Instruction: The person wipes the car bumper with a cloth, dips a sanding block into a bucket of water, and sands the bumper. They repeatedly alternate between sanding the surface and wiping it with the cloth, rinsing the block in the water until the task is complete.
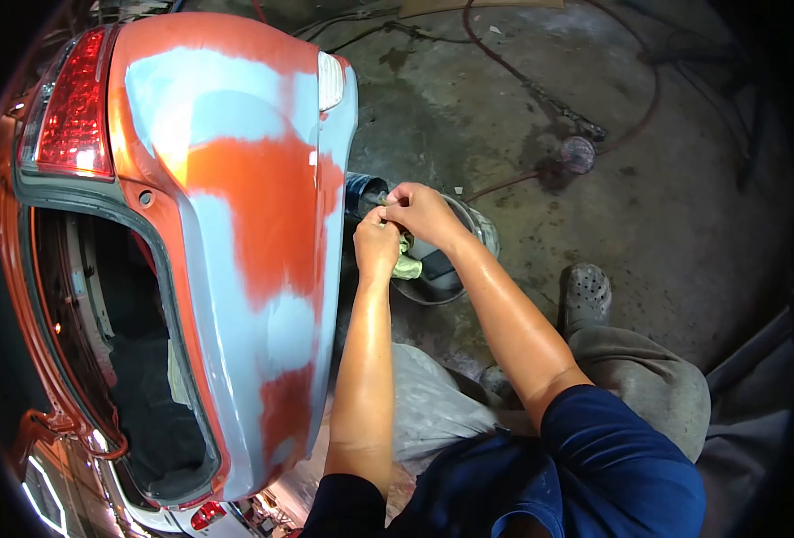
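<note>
One orange car (276,233), with pale blue-grey patches on its body, takes up the left side. Beside its bumper, a round bucket (488,235) sits on the stained floor (702,206), with a dark blue can (359,195) between them. The left hand (377,244) and right hand (422,215) come together above the bucket, fingertips meeting; what they pinch cannot be told. A yellow-green cloth (407,267) shows just below them, near a black block (437,264).
</note>
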Tool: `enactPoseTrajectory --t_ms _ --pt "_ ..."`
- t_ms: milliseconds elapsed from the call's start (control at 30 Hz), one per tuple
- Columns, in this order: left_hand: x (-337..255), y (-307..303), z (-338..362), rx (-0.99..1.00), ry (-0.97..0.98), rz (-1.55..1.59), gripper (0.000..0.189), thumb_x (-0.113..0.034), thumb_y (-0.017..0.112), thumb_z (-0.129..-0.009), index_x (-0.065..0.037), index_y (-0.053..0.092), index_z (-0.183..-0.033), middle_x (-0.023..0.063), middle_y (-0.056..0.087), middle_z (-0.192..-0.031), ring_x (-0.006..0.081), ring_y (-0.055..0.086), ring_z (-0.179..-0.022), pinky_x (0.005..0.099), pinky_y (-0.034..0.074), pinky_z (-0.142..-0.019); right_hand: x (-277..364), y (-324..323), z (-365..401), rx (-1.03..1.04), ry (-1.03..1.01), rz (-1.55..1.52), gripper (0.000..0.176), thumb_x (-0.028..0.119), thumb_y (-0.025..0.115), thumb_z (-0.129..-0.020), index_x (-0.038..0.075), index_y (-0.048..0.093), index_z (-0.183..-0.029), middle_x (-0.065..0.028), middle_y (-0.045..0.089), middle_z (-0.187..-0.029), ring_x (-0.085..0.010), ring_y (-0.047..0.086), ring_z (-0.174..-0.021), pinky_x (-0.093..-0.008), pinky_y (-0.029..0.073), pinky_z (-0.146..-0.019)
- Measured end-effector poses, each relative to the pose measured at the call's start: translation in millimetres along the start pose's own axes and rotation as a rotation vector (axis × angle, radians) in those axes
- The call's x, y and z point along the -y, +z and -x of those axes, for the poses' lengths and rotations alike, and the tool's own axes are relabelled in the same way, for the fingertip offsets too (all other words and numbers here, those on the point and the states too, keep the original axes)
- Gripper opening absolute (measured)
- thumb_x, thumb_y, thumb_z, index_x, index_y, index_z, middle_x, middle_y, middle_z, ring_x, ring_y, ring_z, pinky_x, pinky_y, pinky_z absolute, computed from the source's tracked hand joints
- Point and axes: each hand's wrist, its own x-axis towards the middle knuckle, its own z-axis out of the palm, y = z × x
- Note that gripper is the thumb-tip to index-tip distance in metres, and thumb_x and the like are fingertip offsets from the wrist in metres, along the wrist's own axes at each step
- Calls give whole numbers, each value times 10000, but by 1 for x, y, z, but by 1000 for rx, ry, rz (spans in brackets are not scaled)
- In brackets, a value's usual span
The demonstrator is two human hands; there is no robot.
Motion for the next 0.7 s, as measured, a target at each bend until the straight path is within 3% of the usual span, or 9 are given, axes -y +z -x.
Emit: enactPoseTrajectory --t_ms 67,200,333,633,700 --pt "-7 1 2 2 12 -47 246 -213 652 -945 -26 736 -1081 170 751 -877 218 713 -799 356 532 -760 0 0 -1 -67 -75 134 205 179 710 -907 -26 706 -926 -26 677 -755 -95 605 -714 -305 495 -656" --pt "-1 6 -3 51 35 104 235 -185 686 -924 -4 741 -1065 127 755 -871 163 687 -790 330 527 -744 -4 -17 -6 18 82 -222 139 141 689 -946 3 701 -947 13 667 -820 -86 577 -752 -287 477 -678" --pt "4 7 -14 158 -43 277 234 -150 704 -901 32 735 -1045 71 731 -855 118 649 -768 294 516 -720 -7 -23 -7 40 91 -223 109 116 693 -940 8 702 -951 14 666 -830 -81 571 -760 -274 464 -678" --pt "-35 11 -11 187 27 350 191 -114 639 -910 29 710 -1014 37 691 -830 76 607 -748 258 488 -678 16 -35 -3 -240 -42 -2 195 171 728 -906 -15 700 -959 -36 662 -839 -123 599 -780 -311 494 -718" --pt "-36 9 -14 226 95 331 239 -115 683 -899 37 715 -1081 39 707 -850 74 616 -766 263 504 -709 20 -51 -5 -116 -97 91 223 201 711 -924 -21 697 -944 -47 657 -873 -139 603 -827 -329 495 -748"
